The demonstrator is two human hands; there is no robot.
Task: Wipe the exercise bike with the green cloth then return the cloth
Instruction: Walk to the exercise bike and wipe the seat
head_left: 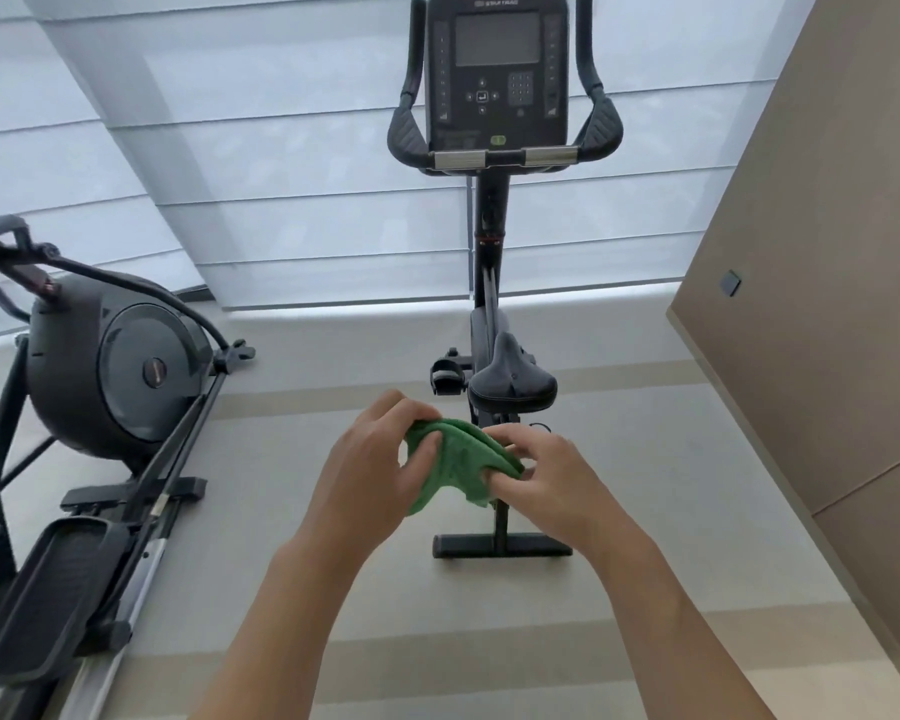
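Note:
The black exercise bike (489, 283) stands straight ahead, its console (497, 70) at the top and its saddle (513, 387) just beyond my hands. A bunched green cloth (458, 459) hangs in the air in front of the saddle, held between both hands. My left hand (380, 459) grips the cloth's left side with curled fingers. My right hand (546, 470) pinches its right edge. The bike's rear foot bar (502, 545) shows below the cloth; the seat post is partly hidden behind it.
A black elliptical trainer (105, 397) fills the left side, its pedals reaching toward the near left corner. A beige wall (827, 304) runs along the right. Grey window blinds (230, 148) hang behind the bike. Pale floor (333, 589) lies between the machines.

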